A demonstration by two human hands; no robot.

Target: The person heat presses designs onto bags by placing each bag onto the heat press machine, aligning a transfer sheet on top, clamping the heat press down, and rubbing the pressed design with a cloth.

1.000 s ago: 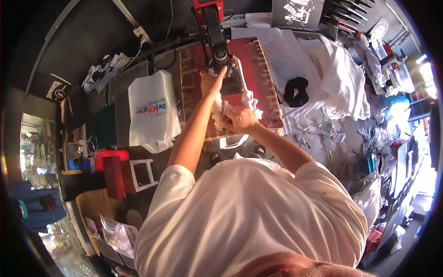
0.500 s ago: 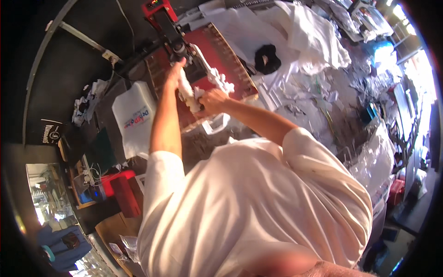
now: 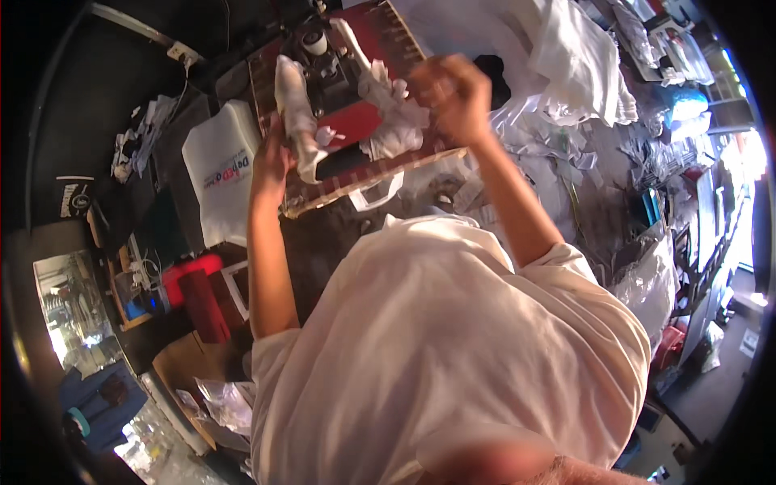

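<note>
A red board [image 3: 380, 32] with ruled wooden edges lies in front of me, and a black machine head [image 3: 323, 56] with a white cap stands over it. My left hand [image 3: 273, 162] grips a rolled white cloth [image 3: 293, 105] at the board's left side. My right hand [image 3: 451, 90] is raised over the board's right edge, its fingers curled with nothing visible in them. Between my hands lie a crumpled white rag [image 3: 392, 121] and a red oval pad [image 3: 352, 125]. My white shirt fills the lower half of the view.
A white printed plastic bag [image 3: 218, 170] lies left of the board. White garments [image 3: 578, 65] and a black item [image 3: 491, 74] are piled at the right, with paper scraps around them. A red box [image 3: 194, 283] and a cardboard box [image 3: 190, 372] stand at the lower left.
My hands, which were close together on the white cloth, have parted. The right hand has come off it and moved right, while the left keeps hold. The view has tilted.
</note>
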